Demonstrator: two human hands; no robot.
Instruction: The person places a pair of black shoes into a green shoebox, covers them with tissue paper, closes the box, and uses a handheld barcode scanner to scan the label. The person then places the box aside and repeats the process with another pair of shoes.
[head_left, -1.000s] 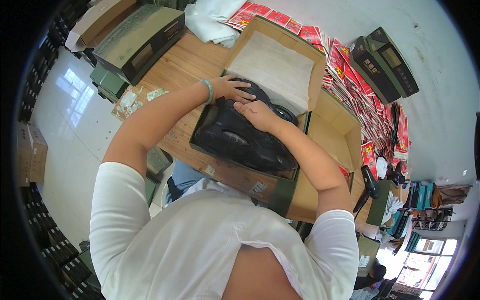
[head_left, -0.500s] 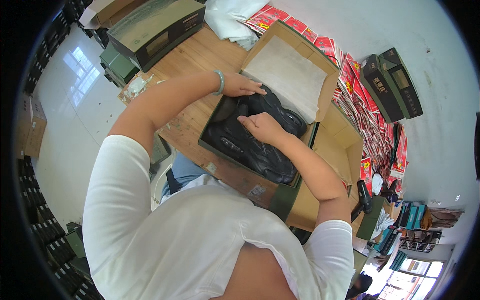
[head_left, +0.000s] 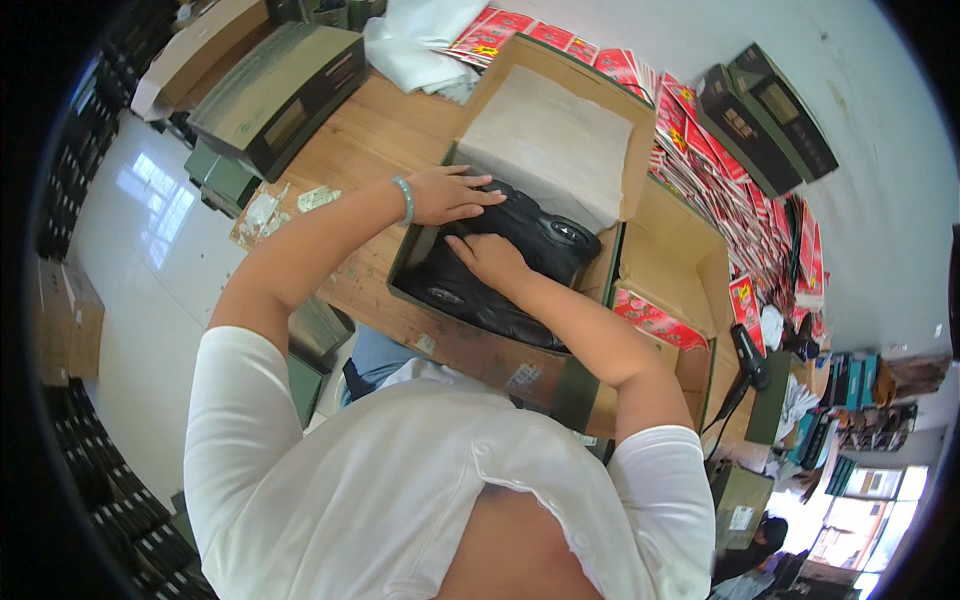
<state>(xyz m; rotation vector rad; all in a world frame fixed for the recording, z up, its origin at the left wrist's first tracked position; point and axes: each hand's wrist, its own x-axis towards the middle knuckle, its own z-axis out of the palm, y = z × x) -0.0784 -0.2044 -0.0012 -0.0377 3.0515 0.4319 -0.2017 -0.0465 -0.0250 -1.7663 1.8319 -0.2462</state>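
A pair of black leather boots [head_left: 470, 300] lies in a dark green shoe box [head_left: 403, 265], with the shoes' soft uppers side by side. My left hand [head_left: 452, 196], a pale bracelet at its wrist, rests on the upper end of the far boot [head_left: 545, 225] with its fingers stretched out. Closer to me, my right hand [head_left: 492, 262] is curled on the near boot's upper part, thumb side to the left; some of its fingertips are hidden. The box's open lid [head_left: 550, 115], lined with white paper, leans back behind the boots.
Another open box [head_left: 665, 255] with a tan inside stands to the right. Red printed packets [head_left: 720, 170] are heaped along the wall. A black hair dryer [head_left: 748, 362] lies at the right. Closed boxes [head_left: 280, 95] and a white cloth [head_left: 425, 45] sit at the back left.
The whole view has shifted, so the right-hand part of the table shows more. The boots sit lower and flatter in the box under my hands. Both hands stay on them.
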